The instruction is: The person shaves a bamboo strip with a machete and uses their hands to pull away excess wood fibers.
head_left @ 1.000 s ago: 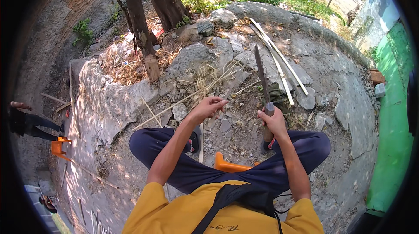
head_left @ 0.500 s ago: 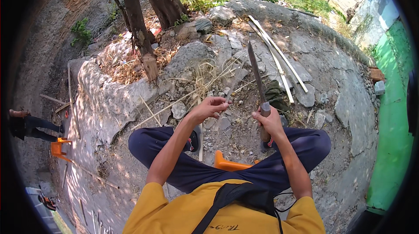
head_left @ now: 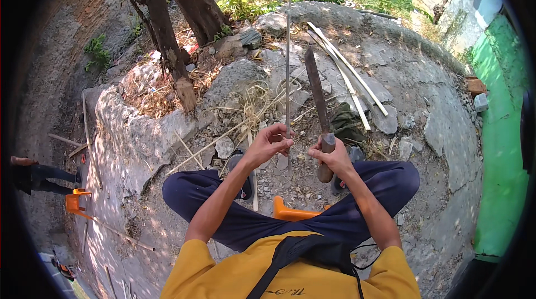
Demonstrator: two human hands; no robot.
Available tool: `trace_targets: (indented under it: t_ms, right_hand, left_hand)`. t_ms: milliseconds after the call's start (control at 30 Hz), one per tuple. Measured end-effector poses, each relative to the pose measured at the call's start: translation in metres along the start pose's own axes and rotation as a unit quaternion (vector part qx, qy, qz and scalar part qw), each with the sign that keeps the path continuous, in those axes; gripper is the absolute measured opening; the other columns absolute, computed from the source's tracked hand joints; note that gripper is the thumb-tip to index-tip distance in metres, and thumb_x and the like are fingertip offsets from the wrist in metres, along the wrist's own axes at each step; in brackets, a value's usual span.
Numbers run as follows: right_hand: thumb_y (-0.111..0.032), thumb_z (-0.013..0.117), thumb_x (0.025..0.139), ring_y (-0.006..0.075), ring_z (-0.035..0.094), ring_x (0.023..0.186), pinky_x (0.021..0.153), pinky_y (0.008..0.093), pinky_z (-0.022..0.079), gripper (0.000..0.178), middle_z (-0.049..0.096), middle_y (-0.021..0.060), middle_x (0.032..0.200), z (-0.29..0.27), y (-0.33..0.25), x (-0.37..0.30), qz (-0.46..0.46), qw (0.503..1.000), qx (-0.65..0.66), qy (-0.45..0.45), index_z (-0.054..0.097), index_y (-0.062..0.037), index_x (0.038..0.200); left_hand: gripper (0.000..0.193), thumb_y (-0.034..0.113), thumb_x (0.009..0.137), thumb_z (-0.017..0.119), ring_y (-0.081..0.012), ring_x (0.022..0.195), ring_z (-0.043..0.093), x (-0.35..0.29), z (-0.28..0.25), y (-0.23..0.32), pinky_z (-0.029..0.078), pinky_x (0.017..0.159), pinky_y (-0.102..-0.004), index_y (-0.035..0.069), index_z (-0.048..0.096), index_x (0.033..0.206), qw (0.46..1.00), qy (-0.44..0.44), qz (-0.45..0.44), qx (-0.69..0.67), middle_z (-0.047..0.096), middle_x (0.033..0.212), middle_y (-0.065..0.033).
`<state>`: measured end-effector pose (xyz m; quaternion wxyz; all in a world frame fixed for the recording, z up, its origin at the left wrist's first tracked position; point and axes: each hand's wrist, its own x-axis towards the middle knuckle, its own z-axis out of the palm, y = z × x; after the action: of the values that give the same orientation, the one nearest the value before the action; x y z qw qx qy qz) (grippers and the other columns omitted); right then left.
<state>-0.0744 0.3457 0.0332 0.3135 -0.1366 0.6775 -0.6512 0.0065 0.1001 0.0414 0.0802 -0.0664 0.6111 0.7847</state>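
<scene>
My left hand (head_left: 272, 144) pinches a long thin strip (head_left: 288, 59), which looks like split bamboo, near its lower end. The strip stands nearly straight up the picture, past the concrete edge toward the plants. My right hand (head_left: 335, 156) is closed round the wooden handle of a machete (head_left: 317, 87). Its long dark blade points away from me, tilted slightly left, and lies to the right of the strip without touching it. Beyond my left hand a tangle of pale shavings (head_left: 258, 108) rests on the rubble. A dark green cloth (head_left: 347, 123) lies just beyond my right hand.
Pale split lengths (head_left: 357, 78) lie on the broken concrete at the far right. Tree trunks (head_left: 167, 36) rise at the far left. An orange stool (head_left: 290, 211) shows between my legs. Leftward are an orange chair (head_left: 77, 203) and another person's legs (head_left: 53, 171). A green wall (head_left: 505, 148) borders the right.
The strip has swung from a slant to nearly upright in the picture, and more of its length shows. My right hand and the machete have shifted slightly left, and the whole view has turned a little.
</scene>
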Motion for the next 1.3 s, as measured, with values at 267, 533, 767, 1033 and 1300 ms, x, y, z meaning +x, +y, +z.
trace_targets:
  t_ms: [267,533,767,1033,1300]
  right_hand:
    - [-0.025,0.087,0.084,0.0096,0.061,0.062,0.057,0.0268,0.05,0.038,0.069,0.0019,0.081,0.008,0.003,-0.003,0.013,0.999,-0.042,-0.001,0.058,-0.0054,0.098]
    - [-0.022,0.083,0.089,0.011,0.063,0.063,0.059,0.0288,0.054,0.033,0.069,0.0053,0.083,0.011,-0.009,-0.001,-0.001,0.998,0.061,-0.009,0.058,-0.0043,0.101]
    - [-0.009,0.082,0.087,0.0147,0.068,0.078,0.07,0.0293,0.056,0.03,0.069,0.0048,0.092,0.008,-0.008,-0.002,0.049,0.964,0.257,-0.049,0.057,-0.0086,0.105]
    - [-0.008,0.081,0.087,0.0142,0.068,0.082,0.073,0.0289,0.055,0.032,0.068,0.0054,0.094,-0.005,0.003,-0.006,0.069,0.959,0.275,-0.003,0.056,-0.0119,0.107]
    - [-0.003,0.078,0.087,0.016,0.068,0.077,0.068,0.0286,0.054,0.031,0.069,0.0085,0.088,-0.025,0.006,-0.003,0.049,0.968,0.232,0.076,0.054,-0.0091,0.106]
  left_hand:
    - [0.017,-0.003,0.09,0.074,-0.0139,0.088,0.073,-0.003,0.0,-0.004,0.062,0.071,-0.027,0.003,0.063,0.102,0.988,0.019,0.15,0.038,0.071,0.097,-0.0055]
    - [0.011,-0.008,0.087,0.075,-0.0158,0.086,0.073,-0.033,0.015,0.02,0.063,0.071,-0.0289,0.0,0.069,0.092,0.956,0.076,0.252,0.129,0.073,0.096,-0.0086]
    - [0.019,-0.005,0.08,0.082,-0.02,0.087,0.075,-0.064,0.039,0.03,0.061,0.073,-0.0314,0.004,0.069,0.091,0.883,0.122,0.363,0.272,0.076,0.096,-0.012]
    - [0.056,-0.004,0.083,0.081,-0.0212,0.118,0.066,-0.092,0.055,-0.019,0.058,0.095,-0.0317,0.003,0.055,0.131,0.978,0.151,0.086,0.117,0.062,0.136,-0.0148]
    - [0.057,0.035,0.09,0.078,-0.033,0.12,0.062,-0.161,0.088,-0.063,0.051,0.096,-0.0425,0.001,0.059,0.131,0.926,-0.021,-0.068,0.372,0.065,0.127,-0.0187]
